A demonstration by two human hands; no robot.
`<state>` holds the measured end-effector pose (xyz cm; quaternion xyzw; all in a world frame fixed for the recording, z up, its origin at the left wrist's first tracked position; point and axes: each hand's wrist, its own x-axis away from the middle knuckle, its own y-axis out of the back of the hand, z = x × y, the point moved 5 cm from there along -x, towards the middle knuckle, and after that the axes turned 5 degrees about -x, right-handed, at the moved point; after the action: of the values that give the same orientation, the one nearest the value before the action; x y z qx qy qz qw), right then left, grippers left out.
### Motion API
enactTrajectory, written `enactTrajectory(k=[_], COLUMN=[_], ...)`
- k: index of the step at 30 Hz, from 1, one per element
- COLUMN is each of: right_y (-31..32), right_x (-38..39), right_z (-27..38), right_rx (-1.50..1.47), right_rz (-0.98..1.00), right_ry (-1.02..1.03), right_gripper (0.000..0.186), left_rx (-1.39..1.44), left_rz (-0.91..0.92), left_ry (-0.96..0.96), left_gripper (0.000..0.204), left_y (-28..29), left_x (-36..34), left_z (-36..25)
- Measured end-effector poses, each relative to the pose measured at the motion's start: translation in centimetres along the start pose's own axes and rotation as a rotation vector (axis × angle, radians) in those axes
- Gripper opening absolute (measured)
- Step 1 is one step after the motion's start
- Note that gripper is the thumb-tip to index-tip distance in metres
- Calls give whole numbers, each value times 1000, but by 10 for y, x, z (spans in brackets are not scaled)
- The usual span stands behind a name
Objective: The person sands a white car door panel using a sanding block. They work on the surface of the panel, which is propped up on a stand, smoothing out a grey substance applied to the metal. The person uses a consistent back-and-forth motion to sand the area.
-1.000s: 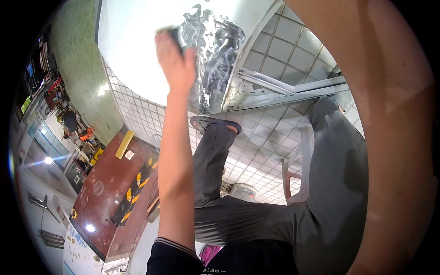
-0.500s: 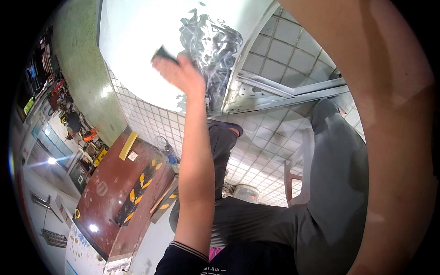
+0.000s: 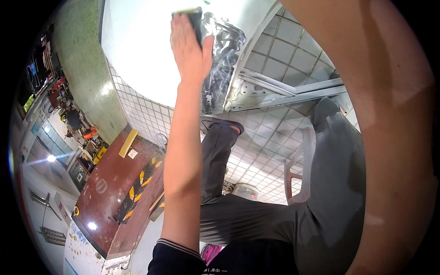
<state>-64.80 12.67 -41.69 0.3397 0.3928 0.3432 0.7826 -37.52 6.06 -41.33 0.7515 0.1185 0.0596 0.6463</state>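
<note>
My left hand [image 3: 189, 51] lies over a dark, flat rectangular pad with a yellowish edge [image 3: 194, 26], near the upper middle of a large glossy white panel [image 3: 137, 50]. Its fingers are stretched along the pad and the thumb is spread to the right. Whether the pad is a sanding block cannot be made out. A rippled, wet-looking grey patch [image 3: 222, 50] shines on the panel right of the hand. My right forearm runs up the right side, close to the camera, and its hand is beyond the upper edge.
Right of the panel is a pale metal frame [image 3: 266, 89] over white floor tiles [image 3: 286, 55]. A reddish-brown board [image 3: 105, 188] with black-and-yellow striped tape stands at lower left. Beneath are my grey-trousered legs, a plastic stool [image 3: 300, 178] and a bucket [image 3: 245, 190].
My left hand and the pad have moved up and slightly right across the white panel. The fingers now point more upward. My right arm has hardly moved.
</note>
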Motion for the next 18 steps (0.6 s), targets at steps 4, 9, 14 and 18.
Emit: enactTrajectory(k=[4, 9, 14, 18], right_y=[3, 12, 23, 14], right_x=[5, 4, 9, 10], right_z=[-5, 6, 4, -5], right_rx=[44, -21, 24, 12], right_rz=[8, 71, 156, 74], right_ry=[-41, -50, -97, -55], right_gripper=[55, 57, 58, 56], left_rx=[-21, -20, -69, 18], left_rz=[49, -29, -62, -145], left_ry=[222, 348, 172, 79], left_gripper=[81, 81, 84, 82], left_y=[1, -8, -12, -16], left_x=[114, 191, 108, -24], left_z=[15, 18, -9, -34])
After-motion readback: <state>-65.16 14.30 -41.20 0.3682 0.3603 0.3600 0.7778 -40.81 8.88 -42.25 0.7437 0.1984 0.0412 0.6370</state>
